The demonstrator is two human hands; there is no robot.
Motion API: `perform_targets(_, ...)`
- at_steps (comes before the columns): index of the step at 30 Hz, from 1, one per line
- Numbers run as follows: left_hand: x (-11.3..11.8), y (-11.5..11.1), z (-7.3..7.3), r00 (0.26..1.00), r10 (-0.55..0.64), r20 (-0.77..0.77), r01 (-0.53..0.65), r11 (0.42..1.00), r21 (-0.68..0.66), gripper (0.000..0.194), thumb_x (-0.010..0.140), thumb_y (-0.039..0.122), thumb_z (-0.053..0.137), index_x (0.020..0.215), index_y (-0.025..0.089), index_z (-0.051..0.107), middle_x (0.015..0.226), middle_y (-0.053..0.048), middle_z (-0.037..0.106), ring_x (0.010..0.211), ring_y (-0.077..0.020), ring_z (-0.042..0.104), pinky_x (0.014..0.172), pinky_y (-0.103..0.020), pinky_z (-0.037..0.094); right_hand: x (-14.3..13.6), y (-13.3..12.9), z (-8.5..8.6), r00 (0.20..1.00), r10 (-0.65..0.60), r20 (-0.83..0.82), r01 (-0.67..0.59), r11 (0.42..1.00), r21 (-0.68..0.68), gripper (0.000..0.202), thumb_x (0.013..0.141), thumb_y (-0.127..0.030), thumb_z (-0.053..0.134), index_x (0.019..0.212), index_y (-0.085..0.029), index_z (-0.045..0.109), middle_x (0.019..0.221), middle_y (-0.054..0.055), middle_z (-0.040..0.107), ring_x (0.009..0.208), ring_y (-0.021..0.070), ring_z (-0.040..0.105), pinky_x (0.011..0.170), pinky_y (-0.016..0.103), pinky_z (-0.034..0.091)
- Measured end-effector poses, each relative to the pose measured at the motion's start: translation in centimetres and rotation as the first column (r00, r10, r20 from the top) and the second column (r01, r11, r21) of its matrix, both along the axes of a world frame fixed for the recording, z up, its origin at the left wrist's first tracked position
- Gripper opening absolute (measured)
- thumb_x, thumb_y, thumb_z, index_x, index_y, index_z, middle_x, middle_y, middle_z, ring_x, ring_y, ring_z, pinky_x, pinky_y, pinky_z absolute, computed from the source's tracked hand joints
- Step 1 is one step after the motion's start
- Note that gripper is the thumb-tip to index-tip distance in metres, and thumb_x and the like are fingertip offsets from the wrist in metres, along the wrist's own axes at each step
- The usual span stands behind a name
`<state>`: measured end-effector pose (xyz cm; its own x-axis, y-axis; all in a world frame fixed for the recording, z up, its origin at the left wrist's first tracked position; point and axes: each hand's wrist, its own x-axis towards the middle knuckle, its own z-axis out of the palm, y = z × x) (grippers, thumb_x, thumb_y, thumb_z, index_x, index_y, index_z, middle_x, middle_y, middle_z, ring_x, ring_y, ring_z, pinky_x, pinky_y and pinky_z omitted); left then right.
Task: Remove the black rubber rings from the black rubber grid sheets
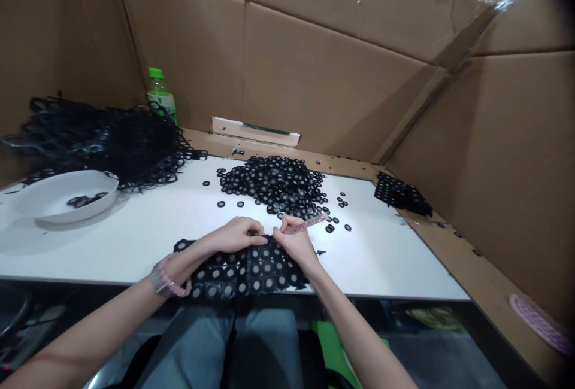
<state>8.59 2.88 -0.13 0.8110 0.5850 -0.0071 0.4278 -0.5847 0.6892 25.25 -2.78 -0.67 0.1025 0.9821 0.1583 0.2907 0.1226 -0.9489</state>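
A black sheet [267, 267] dotted with rows of pale round spots lies at the table's front edge, partly over my lap side. My left hand [238, 234] rests on its far edge, fingers curled and thumb pressed against that edge. Close beside it, my right hand [294, 244] grips a pen-like tool with a clear pinkish handle [309, 221]; the handle points up and right. The tool's tip is hidden by my fingers at the sheet's far edge. Just beyond both hands is a heap of small black rings [278, 179], with several loose ones around it.
A white bowl [33, 200] with a few black pieces stands at left, before a tangled pile of black strips [108, 137]. Behind is a green-capped bottle [157, 93]. Another black spotted stack [402, 193] sits at right. Cardboard walls [314, 66] enclose the table [377, 257].
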Motion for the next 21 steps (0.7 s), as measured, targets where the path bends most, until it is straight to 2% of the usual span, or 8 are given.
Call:
perform_targets(4, 0.2, -0.1, 0.1, 0.995, -0.002, 0.098, 0.005, 0.999, -0.033, 0.024, 0.078, 0.037, 0.050, 0.069, 0.015, 0.057, 0.076, 0.000, 0.055, 0.071, -0.0141, 0.048, 0.068, -0.023, 0.037, -0.1, 0.0, 0.0, 0.999, 0.004, 0.052, -0.005, 1.000, 0.016, 0.024, 0.061, -0.018, 0.052, 0.049, -0.022, 0.032, 0.039, -0.008, 0.038, 0.037, 0.0093, 0.039, 0.041, 0.021, 0.028)
perform_targets(8, 0.5, 0.0, 0.5, 0.978, -0.020, 0.205, 0.056, 0.984, -0.168, 0.024, 0.075, 0.037, 0.051, 0.068, 0.014, 0.056, 0.075, -0.001, 0.053, 0.071, -0.0147, 0.048, 0.070, -0.025, 0.037, -0.2, 0.1, -0.2, 0.979, -0.016, 0.201, 0.001, 0.997, 0.073, 0.025, 0.061, -0.015, 0.050, 0.047, -0.021, 0.030, 0.042, -0.007, 0.036, 0.043, 0.0099, 0.037, 0.046, 0.022, 0.028)
perform_targets(13, 0.5, 0.1, 0.8, 0.974, -0.004, 0.228, 0.060, 0.969, -0.239, 0.023, 0.072, 0.037, 0.053, 0.066, 0.015, 0.056, 0.074, -0.001, 0.053, 0.074, -0.0156, 0.048, 0.073, -0.025, 0.036, -0.4, 0.2, -0.2, 0.970, -0.053, 0.238, 0.020, 0.990, 0.139, 0.026, 0.060, -0.013, 0.048, 0.046, -0.021, 0.028, 0.044, -0.007, 0.032, 0.045, 0.0098, 0.034, 0.046, 0.023, 0.026)
perform_targets(15, 0.6, 0.1, 0.7, 0.983, -0.002, 0.183, 0.045, 0.972, -0.232, 0.024, 0.072, 0.038, 0.051, 0.066, 0.015, 0.055, 0.071, 0.000, 0.052, 0.072, -0.0152, 0.047, 0.072, -0.025, 0.036, -0.3, 0.2, 0.0, 0.984, -0.038, 0.176, 0.019, 0.994, 0.108, 0.025, 0.059, -0.014, 0.049, 0.046, -0.021, 0.030, 0.043, -0.007, 0.034, 0.043, 0.0094, 0.035, 0.045, 0.022, 0.027)
perform_targets(17, 0.7, -0.1, 0.7, 0.996, 0.032, 0.088, -0.013, 0.980, -0.200, 0.025, 0.074, 0.038, 0.048, 0.065, 0.016, 0.054, 0.066, 0.002, 0.051, 0.068, -0.0148, 0.046, 0.069, -0.024, 0.035, 0.0, 0.2, 0.2, 0.998, -0.036, 0.042, 0.033, 0.997, 0.068, 0.023, 0.059, -0.016, 0.050, 0.047, -0.022, 0.031, 0.039, -0.008, 0.036, 0.038, 0.0092, 0.038, 0.042, 0.022, 0.028)
perform_targets(19, 0.9, -0.3, 0.8, 0.997, 0.077, -0.027, -0.080, 0.989, -0.127, 0.027, 0.077, 0.038, 0.044, 0.063, 0.017, 0.054, 0.060, 0.003, 0.049, 0.066, -0.0149, 0.045, 0.070, -0.025, 0.032, 0.2, -0.1, 0.4, 0.990, -0.079, -0.113, 0.086, 0.995, 0.053, 0.023, 0.060, -0.017, 0.049, 0.048, -0.022, 0.031, 0.036, -0.009, 0.036, 0.034, 0.0092, 0.040, 0.040, 0.021, 0.029)
perform_targets(21, 1.1, -0.6, 1.2, 0.989, 0.096, -0.110, -0.102, 0.994, -0.049, 0.031, 0.078, 0.041, 0.042, 0.062, 0.018, 0.055, 0.058, 0.003, 0.049, 0.066, -0.0153, 0.044, 0.072, -0.026, 0.030, 0.4, -0.7, 0.4, 0.974, -0.111, -0.196, 0.121, 0.992, 0.043, 0.024, 0.061, -0.017, 0.049, 0.048, -0.022, 0.029, 0.034, -0.010, 0.036, 0.032, 0.0088, 0.040, 0.038, 0.020, 0.027)
